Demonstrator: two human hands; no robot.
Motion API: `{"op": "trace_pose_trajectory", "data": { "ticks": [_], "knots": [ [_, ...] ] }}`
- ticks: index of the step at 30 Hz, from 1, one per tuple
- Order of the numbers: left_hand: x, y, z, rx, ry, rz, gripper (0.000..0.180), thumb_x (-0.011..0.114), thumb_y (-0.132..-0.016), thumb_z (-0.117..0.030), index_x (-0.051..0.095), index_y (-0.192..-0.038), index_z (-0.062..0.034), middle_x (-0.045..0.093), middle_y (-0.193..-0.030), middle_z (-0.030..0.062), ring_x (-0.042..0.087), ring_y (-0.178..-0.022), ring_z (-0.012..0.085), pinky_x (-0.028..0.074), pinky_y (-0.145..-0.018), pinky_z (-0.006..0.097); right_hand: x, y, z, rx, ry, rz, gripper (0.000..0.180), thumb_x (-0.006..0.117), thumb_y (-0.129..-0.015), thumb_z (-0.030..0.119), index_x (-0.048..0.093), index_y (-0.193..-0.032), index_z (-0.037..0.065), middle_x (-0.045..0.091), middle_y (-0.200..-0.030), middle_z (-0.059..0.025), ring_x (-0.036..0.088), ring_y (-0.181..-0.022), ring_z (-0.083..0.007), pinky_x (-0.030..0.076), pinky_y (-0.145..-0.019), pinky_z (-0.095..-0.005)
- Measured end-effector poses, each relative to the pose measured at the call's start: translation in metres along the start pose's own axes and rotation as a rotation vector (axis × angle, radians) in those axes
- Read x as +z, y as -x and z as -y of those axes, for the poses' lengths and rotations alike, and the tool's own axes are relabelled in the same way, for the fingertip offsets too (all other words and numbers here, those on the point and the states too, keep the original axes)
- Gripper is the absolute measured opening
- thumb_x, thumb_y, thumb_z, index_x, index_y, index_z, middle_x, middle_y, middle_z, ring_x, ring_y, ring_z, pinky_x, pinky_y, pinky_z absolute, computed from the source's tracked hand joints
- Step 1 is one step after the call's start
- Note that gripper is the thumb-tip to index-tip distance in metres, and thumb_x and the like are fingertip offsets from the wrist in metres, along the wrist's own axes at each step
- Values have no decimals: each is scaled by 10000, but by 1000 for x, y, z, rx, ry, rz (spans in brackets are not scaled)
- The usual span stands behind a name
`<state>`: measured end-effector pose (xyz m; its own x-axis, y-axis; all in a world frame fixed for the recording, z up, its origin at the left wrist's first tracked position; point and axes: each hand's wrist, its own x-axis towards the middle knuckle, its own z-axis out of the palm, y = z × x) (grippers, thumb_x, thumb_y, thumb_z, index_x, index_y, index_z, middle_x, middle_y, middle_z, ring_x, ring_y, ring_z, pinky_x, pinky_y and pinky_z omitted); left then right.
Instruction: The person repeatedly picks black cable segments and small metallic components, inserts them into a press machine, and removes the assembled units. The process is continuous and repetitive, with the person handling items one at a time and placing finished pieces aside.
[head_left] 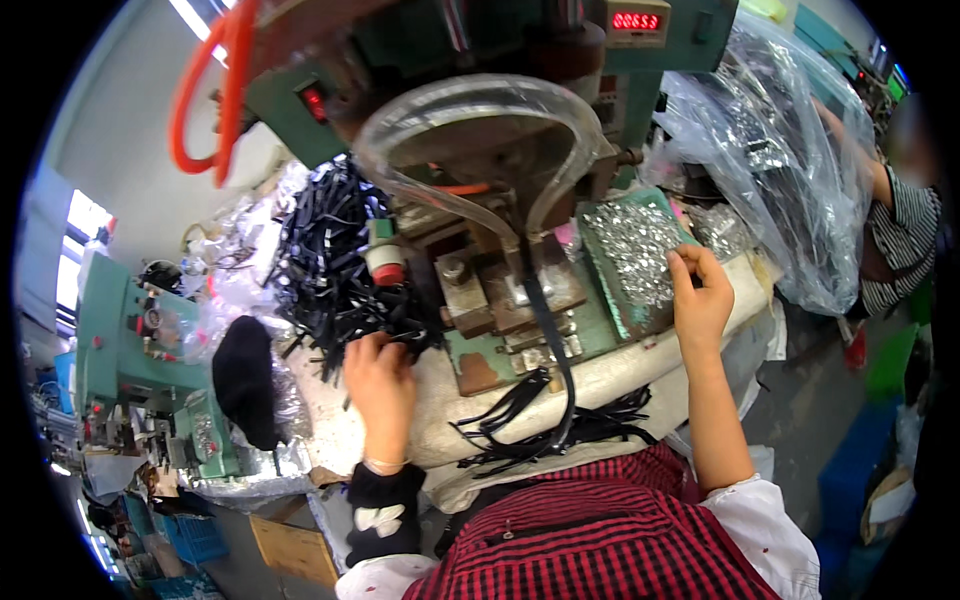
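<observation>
My left hand (380,388) is at the near edge of a heap of black strips (325,255), fingers bent together, with a dark strip end showing beside it. At the right, my right hand (703,295) has thumb and forefinger pinched over a heap of small shiny silver metal pieces (635,245) in a green tray (603,290). Whatever lies in that pinch is too small to make out. Between the hands, one black strip (548,335) hangs from the metal die (540,298) of a green press down over the table edge.
A clear tube (480,90) loops in front of the press, and a red-topped switch (386,262) stands beside the strip heap. More strips (560,430) lie along the near edge. A black cloth item (246,380) is at left. A co-worker's arm (865,170) reaches toward a clear plastic bag (790,150).
</observation>
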<state>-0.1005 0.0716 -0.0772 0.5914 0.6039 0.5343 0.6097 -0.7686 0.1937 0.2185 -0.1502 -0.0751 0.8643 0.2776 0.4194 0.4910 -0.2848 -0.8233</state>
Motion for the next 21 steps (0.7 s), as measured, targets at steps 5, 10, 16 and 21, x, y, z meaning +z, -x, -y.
{"op": "trace_pose_trajectory", "data": {
  "ticks": [5, 10, 16, 21],
  "knots": [
    [-39, -5, -1, -548, 683, 287, 379, 681, -900, -30, 596, -1269, -36, 711, -740, 94, 616, -555, 129, 458, -525, 243, -21, 17, 9, 169, -289, 161, 113, 753, -834, 34, 714, -932, -3, 690, -864, -25, 620, -829, -104, 485, -737, -270],
    [-47, -23, -6, -464, 1097, 270, 307, 505, -1016, -28, 625, -1290, 42, 681, -1252, 137, 641, -1130, 167, 512, -925, 271, 7, -9, 95, -312, -352, 355, 139, 729, -816, 35, 721, -955, 25, 708, -908, -93, 654, -912, -234, 495, -834, -331],
    [-52, -38, -47, -418, 1033, -8, 238, 599, -978, -45, 659, -1198, 25, 713, -1174, 127, 613, -817, 68, 498, -706, 193, 53, 23, 111, -76, -599, 310, 244, 705, -858, 14, 641, -1091, -15, 705, -940, -121, 695, -900, -187, 522, -817, -291],
    [-73, -61, -82, -267, 1060, -283, 266, 556, -1012, -60, 534, -1251, 53, 664, -1233, 237, 703, -1025, 251, 572, -742, 251, 54, 31, 124, 150, -892, 413, 321, 653, -915, -2, 550, -1218, -31, 718, -1014, -85, 637, -925, -91, 497, -841, -246]
  ]
}}
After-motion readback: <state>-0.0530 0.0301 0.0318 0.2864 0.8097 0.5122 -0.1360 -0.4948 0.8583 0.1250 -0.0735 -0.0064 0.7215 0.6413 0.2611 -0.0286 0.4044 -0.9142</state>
